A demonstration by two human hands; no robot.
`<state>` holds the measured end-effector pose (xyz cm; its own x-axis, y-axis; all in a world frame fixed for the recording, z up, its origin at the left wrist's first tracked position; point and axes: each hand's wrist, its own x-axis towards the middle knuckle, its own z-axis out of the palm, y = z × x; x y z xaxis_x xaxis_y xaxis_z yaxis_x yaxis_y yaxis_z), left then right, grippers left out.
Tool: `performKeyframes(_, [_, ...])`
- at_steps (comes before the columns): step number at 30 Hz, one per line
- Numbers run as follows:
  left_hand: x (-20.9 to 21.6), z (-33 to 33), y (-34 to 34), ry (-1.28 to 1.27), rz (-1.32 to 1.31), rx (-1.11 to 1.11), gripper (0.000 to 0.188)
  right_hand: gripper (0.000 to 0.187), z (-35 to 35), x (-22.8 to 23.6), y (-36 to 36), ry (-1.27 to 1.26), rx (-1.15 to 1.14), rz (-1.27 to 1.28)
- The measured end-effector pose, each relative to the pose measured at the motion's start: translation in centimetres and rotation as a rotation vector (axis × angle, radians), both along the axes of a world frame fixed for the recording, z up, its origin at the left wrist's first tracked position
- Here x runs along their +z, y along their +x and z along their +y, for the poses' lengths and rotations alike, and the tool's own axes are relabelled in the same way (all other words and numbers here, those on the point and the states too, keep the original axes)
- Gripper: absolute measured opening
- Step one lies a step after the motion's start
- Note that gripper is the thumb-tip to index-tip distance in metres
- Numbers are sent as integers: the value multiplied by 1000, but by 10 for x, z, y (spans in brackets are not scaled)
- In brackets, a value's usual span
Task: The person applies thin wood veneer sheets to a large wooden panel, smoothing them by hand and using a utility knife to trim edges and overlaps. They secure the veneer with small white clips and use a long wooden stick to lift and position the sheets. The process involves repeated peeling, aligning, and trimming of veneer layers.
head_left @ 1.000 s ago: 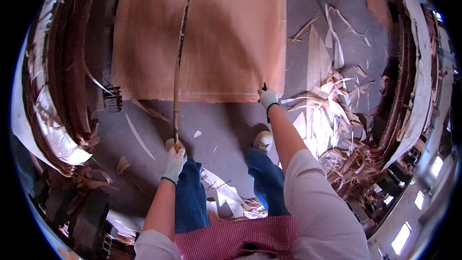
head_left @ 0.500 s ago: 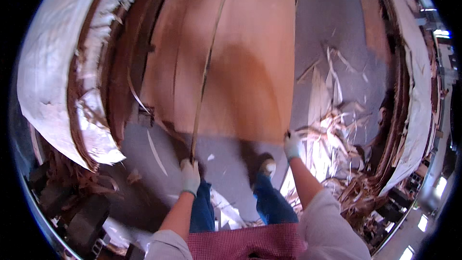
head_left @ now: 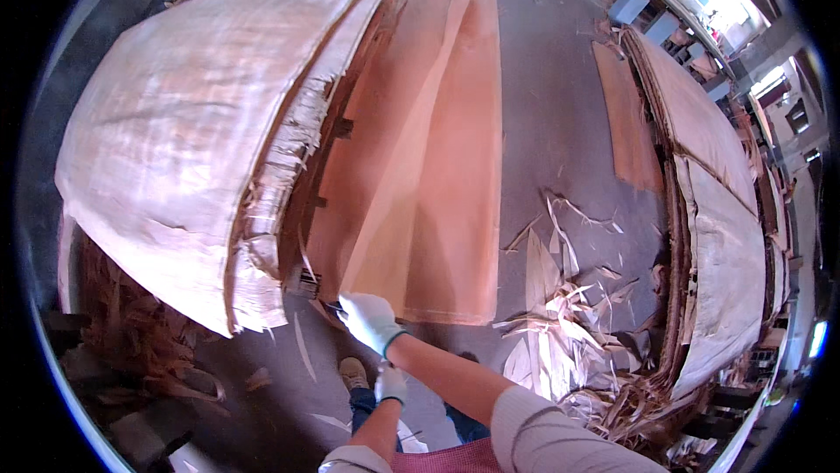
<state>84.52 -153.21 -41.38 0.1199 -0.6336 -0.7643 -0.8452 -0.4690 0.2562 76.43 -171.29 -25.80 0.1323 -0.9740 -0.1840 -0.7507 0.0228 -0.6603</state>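
Overlapping wood sheet point(head_left: 459, 237): R hand point(head_left: 369, 319)

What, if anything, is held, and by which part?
The right hand is at the near end of the pale strip, but a grip cannot be confirmed; what the left hand holds, if anything, cannot be told.

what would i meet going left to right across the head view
Big pale stack → long orange-brown sheeting → heap of pale scraps → second tall stack
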Motion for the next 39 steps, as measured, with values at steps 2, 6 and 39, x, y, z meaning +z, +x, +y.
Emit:
performKeyframes(2, [29, 19, -19, 3, 148, 61, 36, 18, -1, 13, 25, 9, 39, 19])
performKeyframes(6, [110, 71, -55, 148, 623, 205, 38, 18, 35, 29, 24, 52, 17, 100])
performKeyframes(39, [334, 15, 85, 952, 984, -414, 32, 28, 505, 413, -112, 8, -1285, 349])
